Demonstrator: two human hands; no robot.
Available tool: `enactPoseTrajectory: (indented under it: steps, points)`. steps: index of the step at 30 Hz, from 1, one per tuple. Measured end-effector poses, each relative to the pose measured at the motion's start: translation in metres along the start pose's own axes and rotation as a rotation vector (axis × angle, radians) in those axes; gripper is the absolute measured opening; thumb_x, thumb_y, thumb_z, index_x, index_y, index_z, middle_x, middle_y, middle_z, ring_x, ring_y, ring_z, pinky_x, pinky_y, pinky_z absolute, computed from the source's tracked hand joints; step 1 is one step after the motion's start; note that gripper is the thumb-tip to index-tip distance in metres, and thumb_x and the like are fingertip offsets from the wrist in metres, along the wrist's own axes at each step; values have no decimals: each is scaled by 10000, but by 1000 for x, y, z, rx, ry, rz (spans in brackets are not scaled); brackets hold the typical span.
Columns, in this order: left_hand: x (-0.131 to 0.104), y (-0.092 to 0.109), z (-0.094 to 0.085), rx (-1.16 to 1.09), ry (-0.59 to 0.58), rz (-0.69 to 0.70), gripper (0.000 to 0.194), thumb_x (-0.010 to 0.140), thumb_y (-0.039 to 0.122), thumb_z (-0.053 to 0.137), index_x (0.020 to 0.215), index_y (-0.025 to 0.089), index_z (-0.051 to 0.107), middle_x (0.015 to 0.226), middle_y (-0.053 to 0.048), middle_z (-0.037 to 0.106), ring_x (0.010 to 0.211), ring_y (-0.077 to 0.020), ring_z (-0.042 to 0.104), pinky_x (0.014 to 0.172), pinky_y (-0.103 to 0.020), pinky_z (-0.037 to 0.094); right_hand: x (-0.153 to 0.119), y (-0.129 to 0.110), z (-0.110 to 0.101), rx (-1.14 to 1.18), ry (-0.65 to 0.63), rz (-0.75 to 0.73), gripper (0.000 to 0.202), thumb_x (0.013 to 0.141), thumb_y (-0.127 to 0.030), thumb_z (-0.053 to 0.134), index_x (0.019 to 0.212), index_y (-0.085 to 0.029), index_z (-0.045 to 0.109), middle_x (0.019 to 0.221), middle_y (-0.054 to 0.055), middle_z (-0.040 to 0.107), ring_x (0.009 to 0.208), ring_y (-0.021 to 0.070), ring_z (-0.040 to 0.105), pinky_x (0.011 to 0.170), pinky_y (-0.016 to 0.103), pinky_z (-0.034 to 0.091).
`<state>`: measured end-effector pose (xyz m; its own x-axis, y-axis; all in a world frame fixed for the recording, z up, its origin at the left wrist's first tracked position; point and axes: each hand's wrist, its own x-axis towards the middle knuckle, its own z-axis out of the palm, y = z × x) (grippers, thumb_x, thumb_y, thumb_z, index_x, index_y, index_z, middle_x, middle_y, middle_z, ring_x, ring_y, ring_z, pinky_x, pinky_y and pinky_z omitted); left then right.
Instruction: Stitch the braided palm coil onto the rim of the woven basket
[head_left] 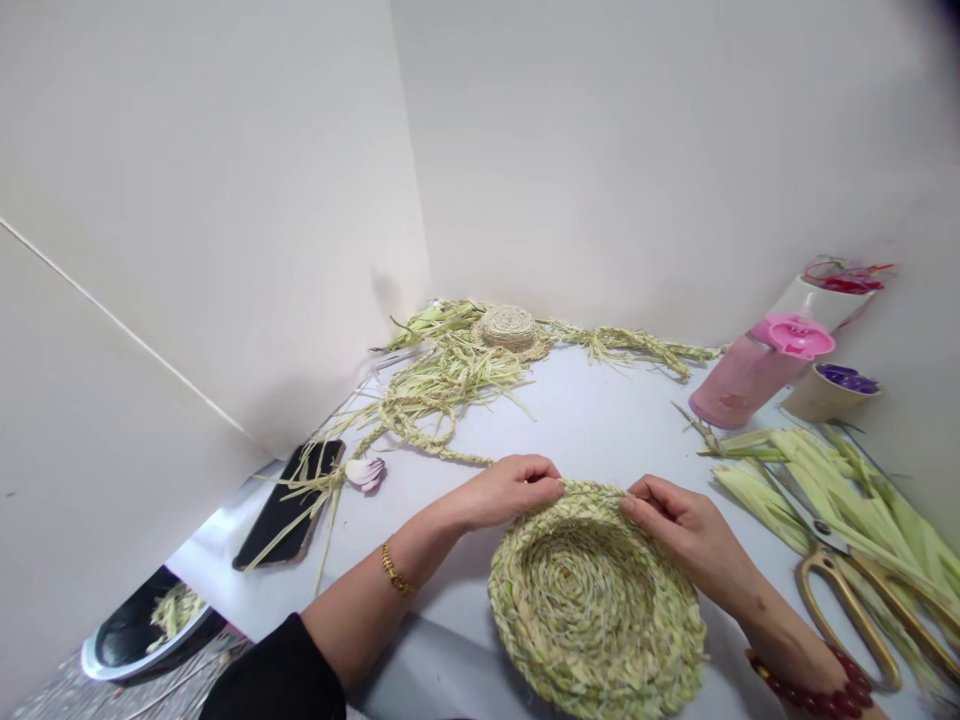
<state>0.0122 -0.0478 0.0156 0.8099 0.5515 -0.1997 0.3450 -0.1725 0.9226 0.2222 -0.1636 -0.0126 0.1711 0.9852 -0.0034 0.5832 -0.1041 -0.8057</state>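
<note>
A round basket of coiled, braided pale green husk is tilted toward me, its hollow facing up. My left hand pinches the far rim at its upper left, thumb and fingers closed on the edge. At the upper right of the same rim, my right hand grips with thumb and curled fingers. A long husk braid runs from near my left hand back to the left, ending in loose strands over a phone. The fingertips behind the rim are hidden.
Gold-handled scissors lie on flat corn husks at the right. Behind them stand a pink bottle and a cup of purple items. A small woven hat sits far back. A phone and garlic are left.
</note>
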Motion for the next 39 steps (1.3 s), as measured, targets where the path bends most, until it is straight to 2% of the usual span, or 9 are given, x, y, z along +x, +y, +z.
enactPoseTrajectory:
  steps: [6,9,11,12,16,19,22,32,39]
  points:
    - [3,-1,11,-52,59,-52,261,795,389,447,751,147,534,632,35,415,571,-83,346,499,-188,282,1,-4,-6,-95,17,8,336,834,-499,447,758,-191,556,548,-51,417,517,111,391,482,220,311]
    - [5,-6,15,-72,104,-26,256,802,383,440,738,147,516,648,33,419,589,-85,355,515,-188,289,-8,-13,-9,-165,194,58,349,856,-485,403,958,-199,576,635,-22,533,582,142,501,537,234,380]
    - [5,-8,18,-69,132,-5,256,806,381,441,733,147,514,661,31,424,608,-88,364,532,-188,295,-17,-24,-7,-190,315,54,341,877,-435,359,1015,-210,575,751,11,599,671,157,558,610,247,419]
    - [4,-8,18,-66,140,5,256,810,380,439,738,147,516,668,31,431,618,-90,370,540,-189,299,-22,-30,-5,-187,327,36,330,883,-407,347,1026,-216,576,786,16,613,688,156,569,630,248,427]
    - [2,-7,21,-68,150,49,246,820,369,434,756,149,525,674,33,441,634,-94,381,559,-190,304,-33,-52,11,-173,207,-6,231,894,-325,357,981,-230,550,698,-17,595,556,128,538,555,235,414]
    - [-1,-5,23,-63,181,80,226,819,348,434,754,152,527,660,39,437,624,-92,371,563,-191,304,-32,-59,23,-272,250,-109,186,889,-282,384,802,-218,536,714,6,581,649,148,546,619,257,414]
    - [-3,-5,25,-48,208,99,215,818,328,431,751,151,533,660,40,450,628,-94,378,577,-194,311,-29,-59,30,-362,308,-219,184,873,-257,414,753,-210,545,759,35,576,742,174,537,671,280,409]
    - [-5,-3,27,-10,266,106,193,816,289,436,745,154,554,678,33,486,638,-97,404,596,-192,332,-31,-58,33,-407,275,-236,182,841,-214,418,670,-217,479,660,4,532,609,144,506,558,248,373]
    - [-6,-2,26,27,290,109,181,815,270,434,740,157,555,670,35,492,635,-96,414,603,-191,335,-26,-54,35,-377,251,-210,159,838,-218,429,691,-214,491,683,0,539,635,148,509,589,258,374]
